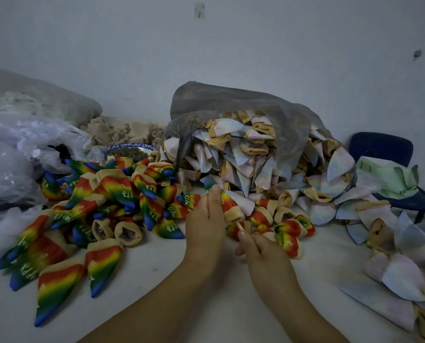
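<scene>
Rainbow pile (102,201) is being crowded by a grey bag (231,100) along the surface's (157,280) far edge. Mid-surface, a cone (231,209) is being gripped by the left hand (204,224), a stick (239,226) being pinched at its mouth by the right hand (258,251).

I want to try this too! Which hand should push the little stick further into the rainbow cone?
Probably the right hand: it pinches the stick, whose tip sits at the open tan end of the rainbow cone. The left hand grips the cone to steady it, so it isn't free.
</scene>
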Available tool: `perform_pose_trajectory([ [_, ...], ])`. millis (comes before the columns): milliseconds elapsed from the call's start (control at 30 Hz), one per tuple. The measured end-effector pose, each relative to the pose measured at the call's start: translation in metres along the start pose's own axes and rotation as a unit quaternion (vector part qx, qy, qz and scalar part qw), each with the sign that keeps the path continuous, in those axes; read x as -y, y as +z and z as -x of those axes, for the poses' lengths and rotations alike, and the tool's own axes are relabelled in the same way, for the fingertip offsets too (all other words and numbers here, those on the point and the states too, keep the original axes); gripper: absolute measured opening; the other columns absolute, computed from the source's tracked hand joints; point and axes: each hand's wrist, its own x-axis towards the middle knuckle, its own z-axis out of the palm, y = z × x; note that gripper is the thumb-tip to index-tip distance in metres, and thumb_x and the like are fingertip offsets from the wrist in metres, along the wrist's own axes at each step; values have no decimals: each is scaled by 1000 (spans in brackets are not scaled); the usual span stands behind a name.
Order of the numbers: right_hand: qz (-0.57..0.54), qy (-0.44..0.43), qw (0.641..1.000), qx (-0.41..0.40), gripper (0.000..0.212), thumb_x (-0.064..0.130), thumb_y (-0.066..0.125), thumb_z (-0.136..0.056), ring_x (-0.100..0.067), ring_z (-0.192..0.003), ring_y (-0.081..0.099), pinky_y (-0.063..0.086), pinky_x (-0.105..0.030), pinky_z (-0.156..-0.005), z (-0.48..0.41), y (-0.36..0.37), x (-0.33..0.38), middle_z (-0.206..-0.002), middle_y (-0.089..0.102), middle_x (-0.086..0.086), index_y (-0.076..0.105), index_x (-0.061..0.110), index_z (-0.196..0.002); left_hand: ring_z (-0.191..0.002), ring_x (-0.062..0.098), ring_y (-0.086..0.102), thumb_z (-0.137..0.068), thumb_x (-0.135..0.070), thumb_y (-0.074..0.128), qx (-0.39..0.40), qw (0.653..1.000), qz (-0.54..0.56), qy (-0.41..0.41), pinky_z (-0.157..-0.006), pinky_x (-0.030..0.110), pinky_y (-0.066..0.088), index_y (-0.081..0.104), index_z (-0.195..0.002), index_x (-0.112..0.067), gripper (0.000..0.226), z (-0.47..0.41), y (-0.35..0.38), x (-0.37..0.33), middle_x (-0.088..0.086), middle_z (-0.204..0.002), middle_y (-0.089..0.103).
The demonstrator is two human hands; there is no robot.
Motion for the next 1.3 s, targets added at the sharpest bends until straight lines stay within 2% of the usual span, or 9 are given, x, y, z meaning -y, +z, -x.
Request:
perform_pose_trajectory([
  [200,-18,27,999,24,40,47,44,-95,2,-75,56,37,-18,-61,3,0,5,-74,62,13,62,29,-65,-51,3,42,-101,-47,35,-3,999,-24,23,-51,20,36,48,-64,-20,48,1,2,4,-3,-57,43],
  [300,94,-39,995,22,36,54,36,-94,2,-75,58,47,-22,-65,1,-12,2,-74,63,17,58,35,-73,-53,1,47,-90,-61,33,20,1000,19,-7,-52,17,39,55,-69,-18,52,4,-2,9,-2,-61,50],
  [400,229,-103,968,1,46,66,18,-88,4,-66,52,34,-18,-53,-2,-28,3,-67,55,19,58,43,-89,-60,-3,56,-84,-66,33,30,996,68,-44,-54,10,44,63,-80,-13,61,4,-3,14,-4,-67,59],
  [467,279,-149,948,-23,51,69,9,-83,5,-65,48,28,-17,-51,-5,-39,3,-69,52,21,55,49,-91,-59,-2,57,-90,-63,36,31,995,85,-49,-54,8,42,60,-71,-22,51,2,-5,14,-7,-63,59],
  [600,325,-191,926,-6,36,52,27,-93,-3,-81,41,32,-19,-60,-13,-56,-4,-85,47,18,57,48,-113,-47,-4,48,-98,-53,40,43,995,85,-36,-48,8,37,57,-49,-34,55,-1,-7,12,-15,-48,50],
  [733,353,-193,916,3,38,43,28,-97,-4,-92,33,35,-24,-69,-15,-54,-2,-95,42,18,54,41,-125,-44,0,43,-83,-67,38,57,996,60,-40,-46,10,35,48,-52,-25,54,2,-7,7,-12,-45,44],
  [933,248,-127,960,-1,37,44,32,-98,0,-105,52,37,-21,-73,-3,-35,1,-122,58,21,50,44,-130,-39,4,36,-89,-62,30,33,999,-6,-24,-41,16,28,35,-49,-22,57,7,-2,4,-11,-38,35],
  [1167,25,4,999,34,20,40,41,-99,0,-96,53,40,-19,-74,7,2,6,-95,59,27,57,48,-91,-44,7,37,-101,-50,29,15,999,-51,-5,-46,22,31,41,-52,-20,59,2,1,10,-6,-46,38],
  [1300,47,-14,998,41,25,43,40,-98,3,-93,52,41,-19,-74,6,-2,2,-100,61,23,62,42,-108,-51,11,41,-90,-63,25,21,999,-28,-18,-51,28,35,41,-55,-18,59,4,0,9,1,-53,42],
])
